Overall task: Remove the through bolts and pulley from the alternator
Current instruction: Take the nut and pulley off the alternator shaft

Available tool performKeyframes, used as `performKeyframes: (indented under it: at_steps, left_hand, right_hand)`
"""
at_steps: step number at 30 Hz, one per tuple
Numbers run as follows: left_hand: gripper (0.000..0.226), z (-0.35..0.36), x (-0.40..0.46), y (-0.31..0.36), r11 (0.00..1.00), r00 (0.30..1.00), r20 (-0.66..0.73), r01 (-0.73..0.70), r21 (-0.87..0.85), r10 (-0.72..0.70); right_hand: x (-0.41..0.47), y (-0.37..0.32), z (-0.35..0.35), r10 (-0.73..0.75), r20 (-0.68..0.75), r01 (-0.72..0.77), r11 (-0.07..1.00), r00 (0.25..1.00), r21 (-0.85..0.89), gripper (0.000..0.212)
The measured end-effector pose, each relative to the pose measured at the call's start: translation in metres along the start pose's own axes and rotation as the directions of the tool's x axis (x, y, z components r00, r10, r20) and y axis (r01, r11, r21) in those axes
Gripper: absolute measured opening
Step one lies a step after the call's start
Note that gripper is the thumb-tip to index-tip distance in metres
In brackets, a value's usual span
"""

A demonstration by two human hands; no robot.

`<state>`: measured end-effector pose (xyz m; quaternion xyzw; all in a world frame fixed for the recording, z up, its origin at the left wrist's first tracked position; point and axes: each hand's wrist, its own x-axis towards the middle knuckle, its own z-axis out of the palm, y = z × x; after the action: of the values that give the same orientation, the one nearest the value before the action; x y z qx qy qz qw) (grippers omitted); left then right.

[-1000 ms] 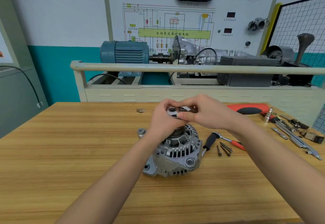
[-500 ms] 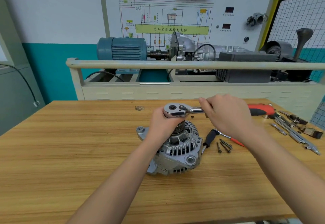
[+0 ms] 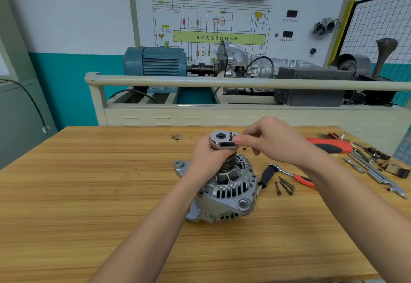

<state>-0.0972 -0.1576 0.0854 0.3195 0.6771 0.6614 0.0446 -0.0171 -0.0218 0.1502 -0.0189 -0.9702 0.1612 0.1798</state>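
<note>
On the middle of the wooden bench [image 3: 89, 193] stands one alternator [image 3: 224, 191], its shaft axis upright and its ribbed pulley [image 3: 230, 162] pointing up. Atop the pulley sits the chrome head of a ratchet wrench [image 3: 222, 140], whose long axis runs level toward the right, with the red and black handle [image 3: 329, 145] showing beyond the right wrist. The left hand [image 3: 208, 156] wraps around the pulley just under the ratchet head, its fingers curled about it. The right hand [image 3: 278, 142] holds the wrench shaft beside the head, thumb and fingers [image 3: 243, 141] pinching it. Just right of the alternator lie four loose through bolts [image 3: 284, 186], side by side, heads toward the near edge of the bench, tips pointing away. Beside them lie a black-handled screwdriver [image 3: 265, 177], leaning against the alternator housing, and a second, smaller ratchet with a red grip [image 3: 300, 179]. Farther right is a scatter of chrome extensions and sockets [image 3: 373, 167]; their count cannot be told. Behind the bench a blue electric motor [image 3: 155, 60] sits on a training stand.
</note>
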Motion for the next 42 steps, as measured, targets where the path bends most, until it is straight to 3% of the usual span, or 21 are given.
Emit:
performKeyframes:
  at_steps: [4,9,13,17,20,25,29,32,35,39,42]
  left_hand:
    - [0.016,-0.001,0.002,-0.002,1.000,1.000,0.011,0.002,0.004,-0.003]
    - [0.019,-0.004,0.002,-0.004,1.000,1.000,0.030,-0.003,-0.014,0.003]
    - [0.021,-0.007,0.002,-0.003,1.000,0.997,0.079,0.026,-0.013,-0.025]
    - [0.021,-0.006,0.002,-0.002,1.000,0.997,0.076,0.016,-0.006,-0.015]
    - [0.023,-0.008,0.002,-0.002,1.000,0.996,0.083,0.025,-0.008,-0.024]
    - [0.023,-0.008,0.003,-0.004,0.996,0.994,0.086,0.078,-0.032,-0.075]
    - [0.022,0.001,-0.001,-0.003,0.999,0.998,-0.051,0.020,-0.035,-0.021]
    - [0.027,0.009,-0.005,-0.004,0.999,0.981,-0.192,-0.024,-0.043,0.016]
    - [0.021,0.009,-0.005,-0.004,0.997,0.992,-0.106,-0.075,0.003,0.075]
    - [0.020,-0.003,-0.002,-0.005,0.999,0.999,0.022,-0.049,-0.007,0.049]
    - [0.028,-0.006,0.001,-0.007,1.000,0.998,0.057,-0.024,-0.015,0.025]
  right_hand:
    - [0.003,0.004,-0.001,0.021,-0.005,-0.021,0.998,1.000,0.059,0.056]
    - [0.007,-0.001,-0.006,0.030,0.039,-0.031,0.999,0.999,0.026,0.058]
    - [0.011,-0.006,-0.002,0.032,-0.040,-0.034,0.998,0.999,-0.055,0.057]
    - [0.019,-0.006,-0.009,0.019,0.124,-0.022,0.999,0.992,0.027,0.055]
    - [0.019,0.000,-0.012,0.030,0.172,-0.044,0.996,0.985,0.079,0.053]
    - [-0.010,0.021,-0.040,0.135,0.317,-0.118,0.990,0.939,-0.071,0.070]
    - [-0.039,0.004,-0.034,0.108,0.202,-0.063,0.975,0.973,-0.214,0.060]
    - [-0.064,-0.019,-0.012,0.165,0.067,-0.137,0.940,0.984,-0.312,0.055]
    - [-0.078,-0.032,0.002,0.161,-0.032,-0.161,0.911,0.986,-0.378,0.053]
    - [-0.065,-0.017,-0.007,0.185,-0.013,-0.183,0.959,0.983,-0.217,0.072]
    - [-0.042,0.011,-0.008,0.151,-0.133,-0.179,0.954,0.980,-0.241,0.077]
